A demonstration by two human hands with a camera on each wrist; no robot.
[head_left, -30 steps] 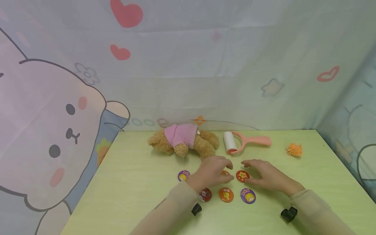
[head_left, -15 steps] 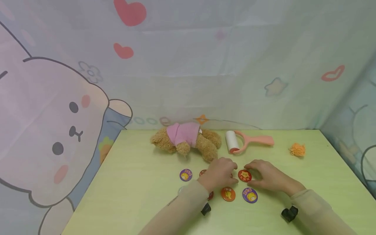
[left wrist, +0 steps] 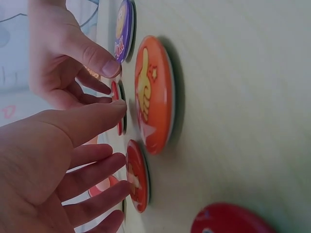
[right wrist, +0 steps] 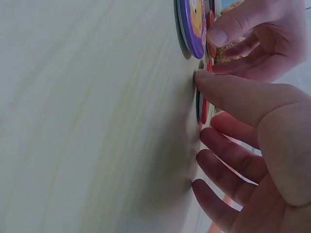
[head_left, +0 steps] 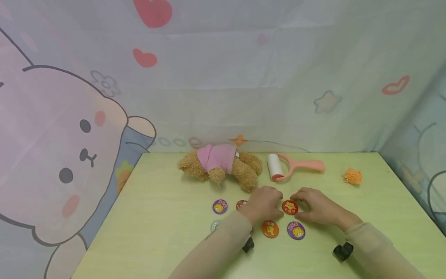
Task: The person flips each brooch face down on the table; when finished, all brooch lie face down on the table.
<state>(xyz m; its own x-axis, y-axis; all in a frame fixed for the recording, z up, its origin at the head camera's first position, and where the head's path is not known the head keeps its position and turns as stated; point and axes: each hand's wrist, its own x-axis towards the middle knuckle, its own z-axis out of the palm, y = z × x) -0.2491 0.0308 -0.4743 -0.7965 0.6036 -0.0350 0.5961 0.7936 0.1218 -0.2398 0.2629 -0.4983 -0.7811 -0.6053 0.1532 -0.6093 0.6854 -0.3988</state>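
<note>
Round button badges lie on the table in two rows. At the right end of the far row, my right hand [head_left: 318, 207] holds the rim of a red star badge [head_left: 290, 207] between thumb and index finger. My left hand [head_left: 264, 204] is at that badge's other side, fingers loosely extended and thumb tip close to its rim. Under it, an orange badge [left wrist: 137, 177] is hidden from the head view. Nearer me are an orange thumbs-up badge [head_left: 270, 229] and a purple bear badge [head_left: 296, 230]. A dark red badge [left wrist: 228, 218] is mostly covered by the left forearm.
Left of the hands lie another purple badge [head_left: 220, 207], a brownish-red badge [head_left: 241, 204] and a pale grey badge [head_left: 215, 225]. Behind are a plush bear [head_left: 217, 161] in pink, a lint roller [head_left: 296, 166] and an orange yarn bundle [head_left: 353, 176]. A printed cloth [head_left: 223, 77] hangs behind the table.
My left hand has moved right, toward the red badge, covering the orange one beneath it. My right thumb and index finger have come onto the red badge's rim.
</note>
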